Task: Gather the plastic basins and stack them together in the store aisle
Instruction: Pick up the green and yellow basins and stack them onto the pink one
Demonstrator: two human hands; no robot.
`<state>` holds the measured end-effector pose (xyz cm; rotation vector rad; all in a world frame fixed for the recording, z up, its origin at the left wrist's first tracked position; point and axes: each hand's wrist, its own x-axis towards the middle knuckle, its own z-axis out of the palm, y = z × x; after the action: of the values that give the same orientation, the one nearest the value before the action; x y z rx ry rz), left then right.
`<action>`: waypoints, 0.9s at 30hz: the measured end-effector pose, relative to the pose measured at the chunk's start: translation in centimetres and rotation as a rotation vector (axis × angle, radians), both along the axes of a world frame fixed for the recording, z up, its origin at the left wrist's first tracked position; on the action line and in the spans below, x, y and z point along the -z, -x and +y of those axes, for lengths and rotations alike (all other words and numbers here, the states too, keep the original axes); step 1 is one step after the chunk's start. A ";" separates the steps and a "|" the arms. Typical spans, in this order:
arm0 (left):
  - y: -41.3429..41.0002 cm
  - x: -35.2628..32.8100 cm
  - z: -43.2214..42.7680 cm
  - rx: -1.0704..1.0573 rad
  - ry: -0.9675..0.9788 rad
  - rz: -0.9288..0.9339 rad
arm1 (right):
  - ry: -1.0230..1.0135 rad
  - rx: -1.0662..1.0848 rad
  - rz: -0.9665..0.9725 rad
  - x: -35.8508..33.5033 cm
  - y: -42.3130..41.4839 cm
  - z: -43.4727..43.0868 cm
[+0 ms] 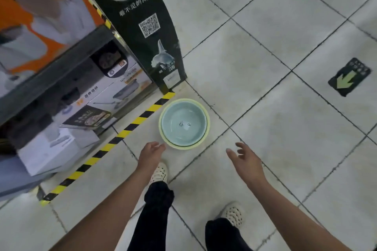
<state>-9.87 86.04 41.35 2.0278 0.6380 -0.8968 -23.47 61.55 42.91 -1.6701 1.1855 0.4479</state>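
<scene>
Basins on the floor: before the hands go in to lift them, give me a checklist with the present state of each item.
1. Nesting: the blue basin sits inside the pale yellow basin. Ok.
2. Left hand empty and open, fingertips close to the yellow rim; contact unclear. Ok.
3. Right hand empty and open, apart from the basins. Ok.
4. Blue basin's inside free of objects: only small marks or glints at the bottom. Cannot tell.
5. Floor around the basins free of obstacles. Ok.
6. Other basins left to gather: none in view. Cannot tell.
</scene>
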 end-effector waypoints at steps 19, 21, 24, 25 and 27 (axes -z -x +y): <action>-16.4 41.4 4.2 0.154 0.026 0.013 | 0.029 0.131 0.128 40.3 -15.2 3.8; -16.5 43.0 3.6 0.171 0.011 -0.013 | 0.039 0.173 0.105 42.1 -15.5 4.0; -16.2 43.7 2.8 0.153 -0.005 -0.062 | 0.050 0.219 0.051 43.4 -15.4 4.1; -16.1 43.7 2.6 0.151 -0.009 -0.080 | 0.065 0.211 0.038 43.5 -15.3 4.1; -16.1 43.0 2.6 0.165 -0.010 -0.098 | 0.081 0.191 0.013 43.1 -15.1 3.9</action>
<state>6.18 88.62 -1.62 2.1427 0.4278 -0.8840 -8.34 65.48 -0.17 -1.6052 1.3747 0.2952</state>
